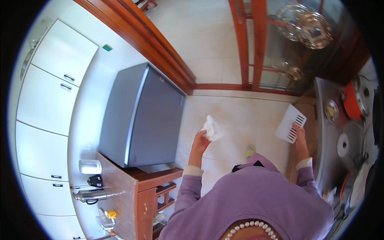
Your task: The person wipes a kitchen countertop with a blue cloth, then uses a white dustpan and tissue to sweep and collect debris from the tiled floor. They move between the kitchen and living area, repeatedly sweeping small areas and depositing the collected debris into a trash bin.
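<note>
My left hand is raised over the tiled floor, its fingers closed on a crumpled white tissue or thin cloth. The far edge of that white piece is blurred. Off to the right, my right hand grips a flat white plastic panel by its slotted side. A row of dark slots runs along that side, and the rest of the panel looks plain. The panel is held in the air just left of the metal-topped kitchen counter. The two hands are well apart.
A grey refrigerator stands at the left, beside a wooden cabinet bearing a steel thermos and a yellow mug. On the right-hand counter are an orange pot and a small bowl. Wood-framed glass doors stand ahead.
</note>
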{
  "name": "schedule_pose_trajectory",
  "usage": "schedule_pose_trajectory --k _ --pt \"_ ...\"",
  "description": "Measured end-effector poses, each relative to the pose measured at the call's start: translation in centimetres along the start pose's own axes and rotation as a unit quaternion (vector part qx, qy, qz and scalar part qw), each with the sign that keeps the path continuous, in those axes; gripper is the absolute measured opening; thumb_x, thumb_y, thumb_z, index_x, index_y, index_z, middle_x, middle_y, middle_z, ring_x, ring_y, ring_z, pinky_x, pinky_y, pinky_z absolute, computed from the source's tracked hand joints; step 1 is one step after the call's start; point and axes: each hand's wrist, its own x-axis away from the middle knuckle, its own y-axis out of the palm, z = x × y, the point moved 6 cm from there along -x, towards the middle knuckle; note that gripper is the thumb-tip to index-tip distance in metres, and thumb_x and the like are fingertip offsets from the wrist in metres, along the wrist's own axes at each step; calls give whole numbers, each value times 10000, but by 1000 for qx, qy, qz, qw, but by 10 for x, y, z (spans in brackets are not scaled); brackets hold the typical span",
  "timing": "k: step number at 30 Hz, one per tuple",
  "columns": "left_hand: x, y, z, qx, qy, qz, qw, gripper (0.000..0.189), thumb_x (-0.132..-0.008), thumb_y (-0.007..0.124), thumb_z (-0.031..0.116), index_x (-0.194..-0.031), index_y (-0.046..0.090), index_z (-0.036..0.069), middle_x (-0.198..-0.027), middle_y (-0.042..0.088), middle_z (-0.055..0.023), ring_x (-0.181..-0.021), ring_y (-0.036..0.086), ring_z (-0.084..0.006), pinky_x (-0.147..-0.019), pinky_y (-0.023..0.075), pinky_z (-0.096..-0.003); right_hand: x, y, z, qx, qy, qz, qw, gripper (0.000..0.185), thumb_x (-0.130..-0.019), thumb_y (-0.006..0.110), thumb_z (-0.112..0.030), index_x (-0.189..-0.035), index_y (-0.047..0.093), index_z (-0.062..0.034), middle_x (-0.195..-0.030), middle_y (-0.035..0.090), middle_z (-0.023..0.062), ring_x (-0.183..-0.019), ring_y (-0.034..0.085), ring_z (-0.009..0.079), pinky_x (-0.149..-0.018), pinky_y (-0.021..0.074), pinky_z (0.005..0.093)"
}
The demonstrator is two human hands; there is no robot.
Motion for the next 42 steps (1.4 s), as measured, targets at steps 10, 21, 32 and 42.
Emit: schedule_pose_trajectory --k 10,21,32,42 --pt "37 -184 123 185 218 325 901 432 -832 615 20 -1252 516 2 -1212 603 -132 -1130 582 -270 -928 519 -388 -215 503 -21 97 117 -295 943 272 -857 674 -271 -1054 611 -95 -911 631 28 -807 614 143 -682 538 308" --pt "-485 -69 341 13 66 89 994 512 -805 689 27 -1277 495 74 -1002 635 -54 -904 630 -164 -664 529 -323 -471 561 -53 9 155 -100 983 212 -862 666 -251 -1009 604 -112 -841 607 35 -790 625 182 -663 556 350" --pt "-802 13 539 -24 53 115 992 384 -833 627 25 -1195 503 43 -1024 615 -87 -904 629 -196 -747 543 -359 -859 689 -81 -131 143 -23 981 255 -876 649 -184 -1118 599 -117 -964 638 26 -864 625 197 -736 562 383" --pt "-882 -146 716 157 239 287 914 381 -823 607 30 -1195 533 -5 -1111 621 -110 -1016 624 -235 -842 533 -369 -1069 1204 -135 20 191 -292 937 180 -847 676 -135 -1011 603 -116 -856 633 8 -750 629 152 -606 536 308"
